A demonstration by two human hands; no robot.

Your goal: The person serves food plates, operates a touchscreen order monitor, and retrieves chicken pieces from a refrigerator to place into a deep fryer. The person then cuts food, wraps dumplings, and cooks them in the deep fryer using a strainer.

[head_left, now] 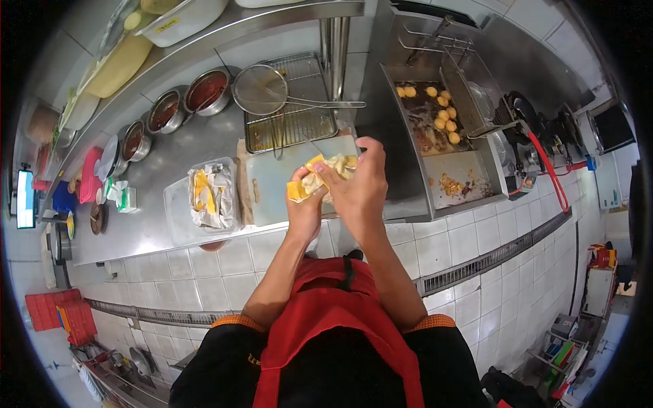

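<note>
Both hands are raised over a pale green cutting board (pixel 269 173), gripping a soft, crumpled piece of yellow and cream-coloured food (pixel 314 182). My left hand (pixel 307 212) is closed around its lower left part. The fingers of my right hand (pixel 360 187) press into it from the right, with the thumb on top. What exactly the food is, I cannot make out. Left of the board, a clear plastic tub (pixel 235 217) holds crumpled whitish wrapping (pixel 219 187) with yellow pieces (pixel 203 192) in it. A clear lid (pixel 180 214) lies beside the tub.
On the right is a fryer (pixel 425 146) with several golden balls (pixel 442 115) in oil. Behind the board are a wire-rack tray (pixel 299 129) and a round strainer (pixel 260 90). Several metal bowls of red sauce (pixel 207 92) line the back, beneath a shelf (pixel 272 18).
</note>
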